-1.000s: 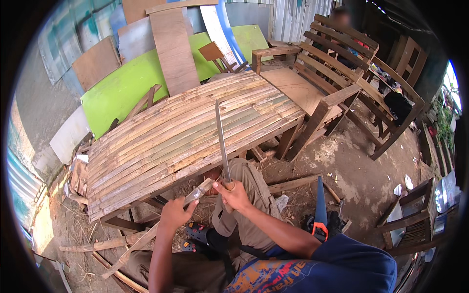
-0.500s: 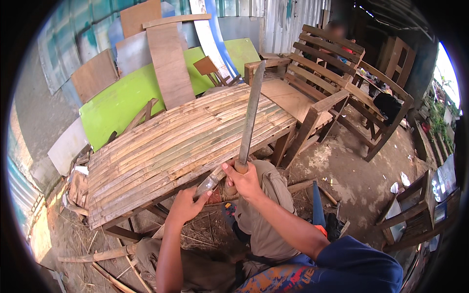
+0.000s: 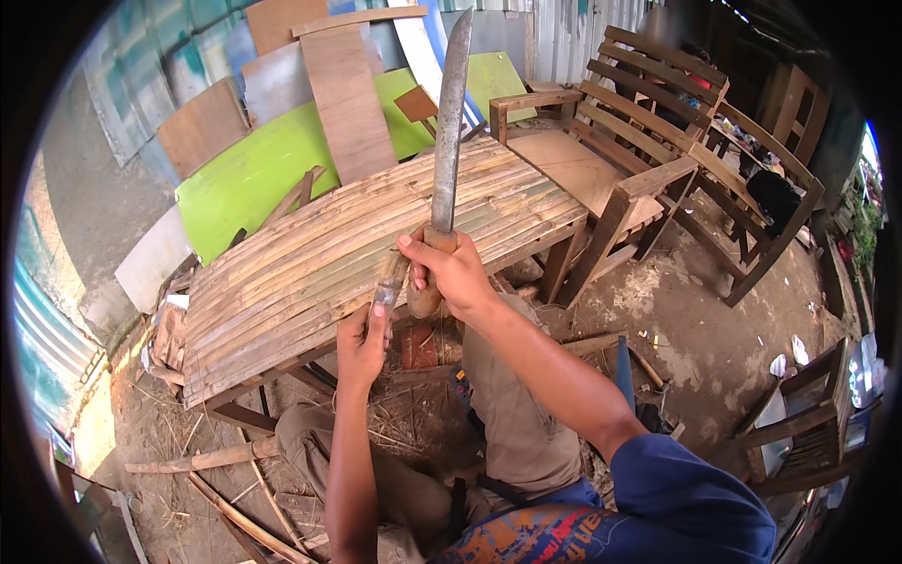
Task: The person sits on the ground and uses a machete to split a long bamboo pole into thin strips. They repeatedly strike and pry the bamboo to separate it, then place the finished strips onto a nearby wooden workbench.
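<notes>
My right hand (image 3: 458, 274) is closed round the wooden handle of a machete (image 3: 451, 132). Its long, worn steel blade points up and away over the bamboo-slat table (image 3: 310, 273), and the butt of the handle shows below my fingers. In my left hand (image 3: 363, 340) is a short bamboo-coloured piece with a grey patch (image 3: 386, 290), gripped at its near end with the thumb along it. Its far end meets the thumb and fingertips of my right hand, just left of the machete handle. Both hands are above the table's near edge.
A wooden slatted bench (image 3: 648, 141) stands beyond the table, to the right. Boards and a lime-green panel (image 3: 272, 155) lean on the wall behind. Bamboo poles (image 3: 211, 461) lie on the ground at left, and a small wooden frame (image 3: 799, 414) is at right.
Both hands have moved up and slightly left, carrying the machete and the short piece. The blade stands more upright in view. The whole scene has shifted somewhat with the head.
</notes>
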A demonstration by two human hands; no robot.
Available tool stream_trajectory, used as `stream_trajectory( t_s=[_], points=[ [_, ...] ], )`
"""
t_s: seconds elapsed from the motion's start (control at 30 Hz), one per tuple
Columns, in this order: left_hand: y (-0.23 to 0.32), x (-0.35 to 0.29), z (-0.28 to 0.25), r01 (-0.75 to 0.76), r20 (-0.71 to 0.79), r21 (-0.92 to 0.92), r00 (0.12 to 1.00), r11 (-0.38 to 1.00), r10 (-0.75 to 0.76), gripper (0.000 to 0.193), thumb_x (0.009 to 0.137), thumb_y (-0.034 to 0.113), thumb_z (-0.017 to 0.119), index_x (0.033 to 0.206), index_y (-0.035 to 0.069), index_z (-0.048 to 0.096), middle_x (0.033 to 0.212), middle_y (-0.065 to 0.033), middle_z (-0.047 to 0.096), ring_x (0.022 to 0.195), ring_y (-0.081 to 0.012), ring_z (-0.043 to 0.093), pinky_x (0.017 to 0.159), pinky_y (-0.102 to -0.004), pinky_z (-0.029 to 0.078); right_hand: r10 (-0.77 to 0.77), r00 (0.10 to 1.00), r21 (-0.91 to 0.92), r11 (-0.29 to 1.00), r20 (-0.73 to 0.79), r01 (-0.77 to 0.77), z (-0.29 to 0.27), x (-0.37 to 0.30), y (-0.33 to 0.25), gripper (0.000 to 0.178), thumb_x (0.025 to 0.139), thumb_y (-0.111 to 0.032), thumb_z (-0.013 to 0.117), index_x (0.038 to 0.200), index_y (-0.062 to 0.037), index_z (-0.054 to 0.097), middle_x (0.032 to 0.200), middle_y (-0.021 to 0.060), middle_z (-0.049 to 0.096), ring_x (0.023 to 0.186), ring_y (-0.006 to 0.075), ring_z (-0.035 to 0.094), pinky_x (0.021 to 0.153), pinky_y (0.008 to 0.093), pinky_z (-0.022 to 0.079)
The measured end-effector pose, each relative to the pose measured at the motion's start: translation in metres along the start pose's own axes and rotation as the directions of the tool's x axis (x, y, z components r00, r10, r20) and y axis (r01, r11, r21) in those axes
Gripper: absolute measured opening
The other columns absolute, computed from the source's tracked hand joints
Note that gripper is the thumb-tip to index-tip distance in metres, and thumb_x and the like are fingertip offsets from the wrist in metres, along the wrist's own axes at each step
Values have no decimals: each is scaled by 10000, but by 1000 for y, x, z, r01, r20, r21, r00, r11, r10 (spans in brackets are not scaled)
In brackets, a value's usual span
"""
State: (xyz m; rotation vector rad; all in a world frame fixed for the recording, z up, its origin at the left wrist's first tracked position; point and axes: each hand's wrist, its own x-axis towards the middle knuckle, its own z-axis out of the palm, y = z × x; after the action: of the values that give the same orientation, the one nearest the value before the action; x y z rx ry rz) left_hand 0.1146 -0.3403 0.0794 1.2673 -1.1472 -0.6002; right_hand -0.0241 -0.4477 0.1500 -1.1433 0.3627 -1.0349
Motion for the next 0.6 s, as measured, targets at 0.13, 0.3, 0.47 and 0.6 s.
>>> stream_trajectory(
  t_s=[0.13,0.3,0.47,0.6],
  points=[
    [13,1,15,-44,-84,71,995,997,50,469,1054,389,480,836,0,623,633,25,483,588,-61,425,543,-246,330,56,996,38,998,-67,-54,0,-7,-12,368,994,-385,612,907,-27,609,591,-2,464,465,99,436,469,274,388],
    [66,19,28,-173,-150,44,973,984,178,489,1066,399,440,870,-5,631,653,33,461,588,-57,398,552,-241,339,94,976,3,995,-197,-95,-23,-32,-11,477,1005,-460,562,1081,10,593,600,-9,414,453,96,407,439,273,361],
    [67,44,-3,-193,-169,-132,971,972,170,502,1071,415,416,899,-5,631,693,1,503,630,-75,456,575,-246,392,207,967,-103,969,-150,-223,-30,-80,45,355,990,-363,624,1021,-12,579,602,10,465,444,89,433,414,271,364],
    [56,45,-30,-152,-127,-49,981,987,145,587,1066,487,367,1057,-37,633,756,-42,564,676,-139,539,658,-286,473,234,957,-174,949,-168,-263,-14,-108,69,296,982,-298,646,990,-12,569,617,27,510,441,92,462,408,257,377]
  ],
)
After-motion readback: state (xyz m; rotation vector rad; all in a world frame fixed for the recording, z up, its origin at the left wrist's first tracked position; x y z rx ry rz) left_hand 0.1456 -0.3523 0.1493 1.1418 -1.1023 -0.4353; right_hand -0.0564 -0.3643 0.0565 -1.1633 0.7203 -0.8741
